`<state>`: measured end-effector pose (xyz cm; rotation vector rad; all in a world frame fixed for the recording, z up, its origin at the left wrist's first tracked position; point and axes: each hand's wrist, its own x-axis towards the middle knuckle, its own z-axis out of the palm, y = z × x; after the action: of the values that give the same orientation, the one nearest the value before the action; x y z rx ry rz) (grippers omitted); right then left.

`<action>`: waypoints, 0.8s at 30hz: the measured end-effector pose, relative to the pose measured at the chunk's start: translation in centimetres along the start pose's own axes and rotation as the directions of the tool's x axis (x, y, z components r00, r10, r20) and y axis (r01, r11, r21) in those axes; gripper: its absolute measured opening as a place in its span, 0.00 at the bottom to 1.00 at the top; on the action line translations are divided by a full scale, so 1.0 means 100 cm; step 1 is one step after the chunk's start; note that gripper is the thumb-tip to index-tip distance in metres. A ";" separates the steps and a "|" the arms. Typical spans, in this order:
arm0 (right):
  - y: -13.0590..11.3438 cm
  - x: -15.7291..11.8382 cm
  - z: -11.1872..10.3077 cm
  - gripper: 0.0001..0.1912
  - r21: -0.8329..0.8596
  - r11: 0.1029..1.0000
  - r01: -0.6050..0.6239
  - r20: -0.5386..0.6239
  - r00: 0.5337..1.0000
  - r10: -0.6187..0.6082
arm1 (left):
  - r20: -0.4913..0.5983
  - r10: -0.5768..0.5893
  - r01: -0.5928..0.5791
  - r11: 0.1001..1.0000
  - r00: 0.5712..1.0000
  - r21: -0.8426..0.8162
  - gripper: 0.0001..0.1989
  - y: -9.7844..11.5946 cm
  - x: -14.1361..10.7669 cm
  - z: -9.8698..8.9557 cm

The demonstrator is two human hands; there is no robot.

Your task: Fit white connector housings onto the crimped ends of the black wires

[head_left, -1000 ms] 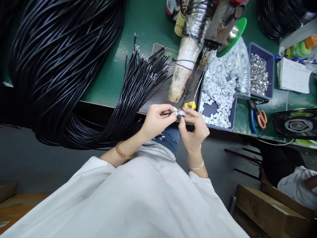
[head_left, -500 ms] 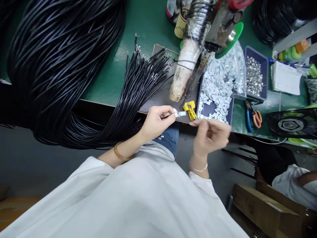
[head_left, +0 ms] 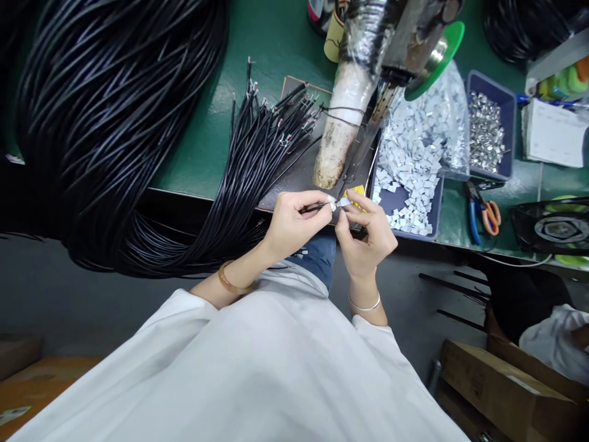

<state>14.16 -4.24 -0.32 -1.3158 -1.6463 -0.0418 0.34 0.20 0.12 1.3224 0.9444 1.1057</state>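
Pinched in my left hand (head_left: pixel 299 222) is the end of a black cable (head_left: pixel 315 208), just in front of the bench edge. A small pale blue-white piece (head_left: pixel 345 202) sits at the cable's end. My right hand (head_left: pixel 367 232) meets it from the right, thumb and forefinger closing around that piece. Behind my right fingertips lies a yellow tool (head_left: pixel 356 192), partly hidden. The white, stained tip of a wrapped tube (head_left: pixel 327 162) points down just above my hands. Stripped cable ends (head_left: pixel 285 138) fan out on a dark board (head_left: pixel 294 184) to the left.
A large black cable bundle (head_left: pixel 115 123) hangs over the left bench edge. At right are a tray of pale pieces (head_left: pixel 409 178), a bin of metal parts (head_left: pixel 488 132) and orange-and-blue pliers (head_left: pixel 483 213). Another person's sleeve (head_left: pixel 552 344) shows at lower right.
My right hand has moved left and now touches the piece at the cable's end. My left hand has stayed nearly in place. The view has shifted slightly.
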 end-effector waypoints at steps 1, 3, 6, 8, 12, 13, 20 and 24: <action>-0.001 0.000 0.000 0.07 0.005 1.000 0.001 0.001 1.000 -0.002 | 0.003 -0.017 0.017 1.000 1.000 -0.009 0.06 -0.001 0.000 0.000; -0.001 -0.002 0.000 0.08 -0.002 1.000 0.011 0.009 1.000 -0.011 | 0.013 -0.057 0.057 0.998 0.998 -0.018 0.07 -0.003 0.000 -0.001; -0.002 -0.005 0.000 0.08 -0.006 1.000 0.009 0.024 1.000 -0.009 | 0.018 -0.083 0.083 0.996 0.996 -0.027 0.06 -0.005 0.001 -0.001; -0.001 -0.006 -0.002 0.06 0.027 0.999 -0.036 0.034 0.999 0.035 | 0.033 -0.089 0.090 0.995 0.995 -0.046 0.06 -0.004 0.001 -0.001; 0.000 -0.002 -0.012 0.02 0.052 0.988 -0.144 -0.101 0.984 0.149 | 0.061 -0.112 0.115 0.993 0.992 -0.041 0.06 -0.002 -0.001 0.000; 0.000 0.000 -0.016 0.05 0.021 0.994 -0.103 -0.205 0.973 0.105 | 0.069 -0.117 0.119 0.993 0.991 -0.027 0.07 -0.002 -0.002 -0.001; -0.002 0.013 -0.047 0.06 0.020 0.993 -0.116 -0.459 0.881 0.113 | 0.371 -0.108 0.021 0.973 0.922 0.230 0.08 -0.002 -0.019 -0.017; 0.024 0.015 -0.061 0.05 -0.162 0.885 -0.436 -0.013 0.898 0.440 | 0.372 0.062 -0.173 0.947 0.926 0.272 0.08 -0.001 -0.021 -0.032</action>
<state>20.04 -5.60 2.65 -1.7953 -1.3495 0.1155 -3.30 -1.01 -0.35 1.7832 0.7835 0.7860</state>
